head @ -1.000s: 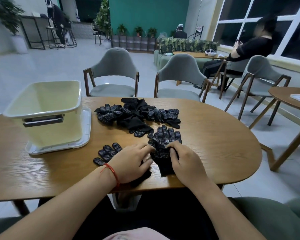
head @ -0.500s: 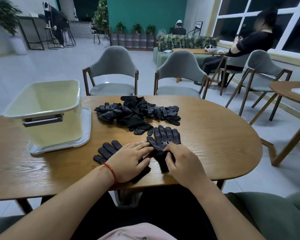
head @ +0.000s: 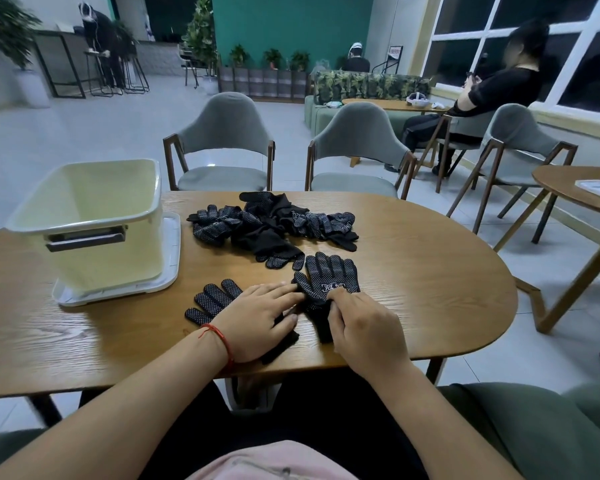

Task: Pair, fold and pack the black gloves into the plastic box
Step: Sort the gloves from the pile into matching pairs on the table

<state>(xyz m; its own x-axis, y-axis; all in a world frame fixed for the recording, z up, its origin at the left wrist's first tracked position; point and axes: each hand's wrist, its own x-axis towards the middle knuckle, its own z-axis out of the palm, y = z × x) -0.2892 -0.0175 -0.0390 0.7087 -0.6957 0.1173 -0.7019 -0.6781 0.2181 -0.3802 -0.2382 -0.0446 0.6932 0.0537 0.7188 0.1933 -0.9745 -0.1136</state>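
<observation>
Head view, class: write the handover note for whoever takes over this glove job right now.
Left hand: flat on one glove.
Right hand: pinching the second glove beside it, palm dots up.
Loose pile of gloves: on the table behind them.
Plastic box: at the left on its lid; no gloves visible inside.
Done: two gloves laid out.
Left: stack, fold, pack, then the pile.
</observation>
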